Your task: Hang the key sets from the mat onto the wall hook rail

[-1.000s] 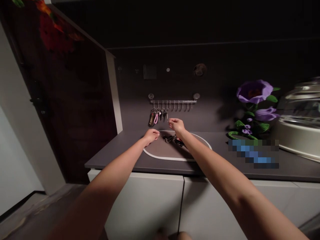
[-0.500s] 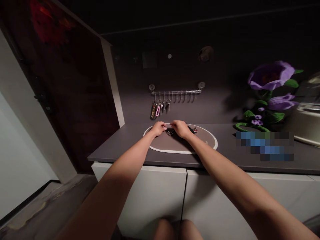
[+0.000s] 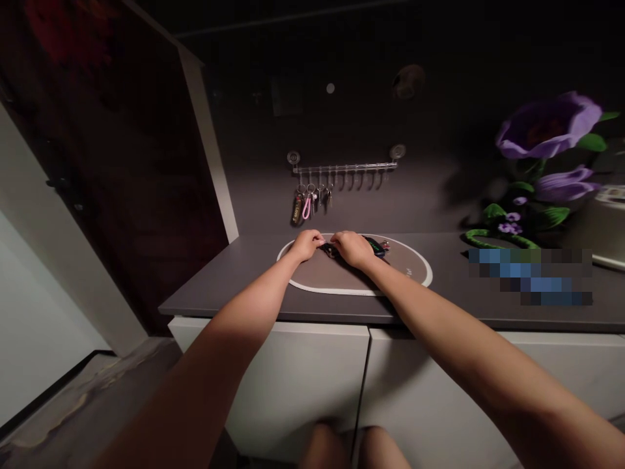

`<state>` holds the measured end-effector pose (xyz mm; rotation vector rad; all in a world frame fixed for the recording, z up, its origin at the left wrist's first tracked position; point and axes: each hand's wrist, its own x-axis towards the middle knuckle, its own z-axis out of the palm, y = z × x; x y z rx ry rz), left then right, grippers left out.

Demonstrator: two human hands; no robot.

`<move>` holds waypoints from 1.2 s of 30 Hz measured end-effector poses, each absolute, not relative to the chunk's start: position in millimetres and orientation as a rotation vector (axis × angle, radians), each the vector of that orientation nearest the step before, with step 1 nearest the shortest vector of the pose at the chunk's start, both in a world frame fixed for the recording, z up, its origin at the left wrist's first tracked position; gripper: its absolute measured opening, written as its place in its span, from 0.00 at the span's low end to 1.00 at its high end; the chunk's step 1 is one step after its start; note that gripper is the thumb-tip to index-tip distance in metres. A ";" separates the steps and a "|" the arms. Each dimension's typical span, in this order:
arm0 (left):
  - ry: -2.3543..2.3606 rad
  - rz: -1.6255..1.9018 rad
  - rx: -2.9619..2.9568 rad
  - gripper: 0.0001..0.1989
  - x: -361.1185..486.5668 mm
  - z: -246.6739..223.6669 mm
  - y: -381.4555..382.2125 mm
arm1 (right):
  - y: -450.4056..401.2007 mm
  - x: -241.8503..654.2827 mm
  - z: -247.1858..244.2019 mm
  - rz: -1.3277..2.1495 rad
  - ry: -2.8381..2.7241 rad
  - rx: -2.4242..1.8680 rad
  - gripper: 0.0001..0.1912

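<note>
A thin, dark, cord-like piece (image 3: 329, 249) lies bunched between my two hands, over the oval brown mat (image 3: 322, 277) with a white rim. Thumb and fingers of my left hand (image 3: 306, 245) pinch its left end. My right hand (image 3: 352, 247) is closed at its other side, fingertips curled down, hiding much of what is beneath. Just beyond the right wrist shows a black flat object (image 3: 374, 245) with green marks; a small shiny red-and-silver piece (image 3: 385, 245) lies at its right end. Whether the cord joins the black object, I cannot tell.
A clear hook rail (image 3: 346, 168) on the dark wall holds several key rings, including a pink loop (image 3: 306, 208). Purple fabric flowers (image 3: 549, 127) and a pale rounded appliance (image 3: 612, 221) stand at right. White cabinet doors (image 3: 297, 371) sit below the dark counter (image 3: 209, 286).
My right hand has come lower, its fingertips now down at the cord-like piece. More of the black object with green marks shows beside it. The camera view has tilted and shifted slightly.
</note>
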<state>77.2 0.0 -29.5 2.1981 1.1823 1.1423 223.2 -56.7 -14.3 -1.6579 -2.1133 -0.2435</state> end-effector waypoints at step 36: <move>0.735 1.357 1.551 0.17 82.1 -18.9 -2.6 | -41.9 221.5 -14.7 0.296 -1.673 -1.155 0.09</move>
